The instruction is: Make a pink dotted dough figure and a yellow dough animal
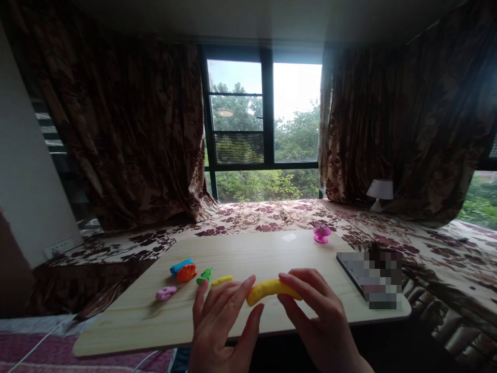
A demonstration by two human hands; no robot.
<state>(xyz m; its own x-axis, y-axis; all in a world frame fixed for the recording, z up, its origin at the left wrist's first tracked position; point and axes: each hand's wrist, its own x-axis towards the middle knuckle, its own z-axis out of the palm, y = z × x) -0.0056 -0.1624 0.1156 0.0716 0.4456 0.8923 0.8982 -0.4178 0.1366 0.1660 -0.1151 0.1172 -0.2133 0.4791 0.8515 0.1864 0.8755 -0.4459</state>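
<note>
Bending in a shallow arch, the yellow roll (267,291), which looks like modelling clay, lies between the two hands over the near part of the tabletop (252,249). The right hand (324,311) has its far end in a close grip, thumb below and fingers on top. The left hand (221,326) is more loosely spread, index finger and thumb apart about the other end; whether that thumb presses on the roll is hard to tell from this angle.

To handle such a soft piece well, light and even pressure from the finger pads seems best, since a hard pinch would likely flatten the end or leave dents. Supporting both ends at one level should spare the middle from sagging or thinning. Working a little clear of the small yellow strip (222,281) and the green piece (204,276), both just beyond the left fingers, would avoid knocking them.

As for writing, no brand or label can be read: a pale patch (289,237) near the back edge shows no legible marks, and pixelation covers much of the dark flat device (351,272) at the right.
</note>
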